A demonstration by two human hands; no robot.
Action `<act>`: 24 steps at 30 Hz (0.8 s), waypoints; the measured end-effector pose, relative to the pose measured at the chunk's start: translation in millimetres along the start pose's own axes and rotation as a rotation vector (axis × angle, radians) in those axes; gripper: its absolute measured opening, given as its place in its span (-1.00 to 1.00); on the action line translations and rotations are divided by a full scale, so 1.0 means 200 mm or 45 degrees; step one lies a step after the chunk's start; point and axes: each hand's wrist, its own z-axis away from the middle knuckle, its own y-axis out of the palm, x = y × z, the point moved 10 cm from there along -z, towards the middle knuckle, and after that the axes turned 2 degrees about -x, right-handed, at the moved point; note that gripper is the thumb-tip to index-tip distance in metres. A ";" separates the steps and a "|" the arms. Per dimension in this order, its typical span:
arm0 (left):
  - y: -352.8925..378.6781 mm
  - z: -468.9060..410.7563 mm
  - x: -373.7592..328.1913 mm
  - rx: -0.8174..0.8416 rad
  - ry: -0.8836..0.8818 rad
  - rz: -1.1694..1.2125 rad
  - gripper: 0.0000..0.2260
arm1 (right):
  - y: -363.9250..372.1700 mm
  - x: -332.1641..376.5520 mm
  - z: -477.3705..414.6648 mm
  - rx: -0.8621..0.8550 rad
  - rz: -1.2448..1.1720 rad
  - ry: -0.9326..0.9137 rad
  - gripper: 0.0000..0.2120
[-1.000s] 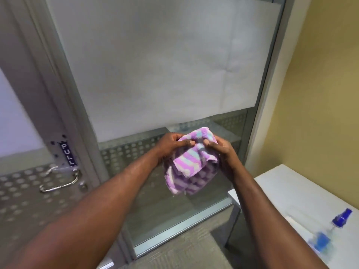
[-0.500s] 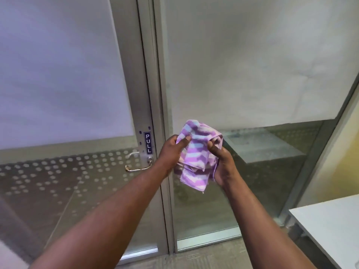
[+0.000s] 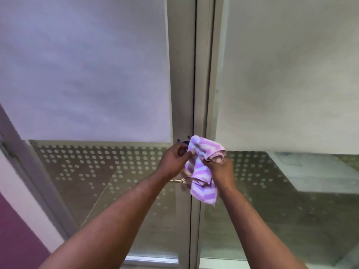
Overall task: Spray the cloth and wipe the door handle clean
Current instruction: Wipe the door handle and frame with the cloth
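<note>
A purple, pink and pale-blue striped cloth (image 3: pixel 202 167) hangs bunched between both hands at the middle of the view. My left hand (image 3: pixel 175 159) pinches its left upper edge. My right hand (image 3: pixel 221 168) grips its right side, under the folded top. Behind them is a glass door's metal stile (image 3: pixel 182 84). Only a short piece of the metal lever handle (image 3: pixel 176 180) shows, under my left wrist and to the left of the cloth; the rest is hidden. The cloth hangs in front of the handle; I cannot tell whether they touch.
Frosted film covers the upper glass of the door (image 3: pixel 87 74) and of the fixed panel (image 3: pixel 281 74) on the right. Below, the glass carries a dot pattern (image 3: pixel 97 164). A purple wall (image 3: pixel 13 230) stands at the lower left.
The view has swung left and closer: the table and spray bottle have left the frame, and the door stile and handle now sit right behind my hands. Both hands still hold the cloth.
</note>
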 end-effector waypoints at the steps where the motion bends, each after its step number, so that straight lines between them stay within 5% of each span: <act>1: -0.06 -0.04 0.02 -0.076 -0.003 0.008 -0.90 | 0.00 -0.02 -0.03 -0.026 0.054 0.003 -0.88; 9: -0.34 -0.29 -0.06 -0.339 0.124 0.023 -0.70 | 0.05 -0.03 -0.19 -0.238 0.322 -0.220 -0.78; 12: -0.33 -0.38 -0.27 -0.269 0.481 -0.223 -0.71 | 0.09 0.16 -0.15 -0.429 0.354 -0.633 -0.67; 16: -0.20 -0.46 -0.56 -0.073 1.242 -0.719 -0.65 | 0.21 0.38 -0.08 -0.682 0.605 -1.211 -0.67; 18: -0.14 -0.52 -0.61 -0.024 1.503 -0.980 -0.58 | 0.32 0.37 -0.10 -0.743 0.771 -1.305 -0.67; 24: -0.08 -0.68 -0.50 -0.078 1.707 -1.277 -0.47 | 0.62 0.13 -0.28 -0.490 0.962 -1.169 -0.57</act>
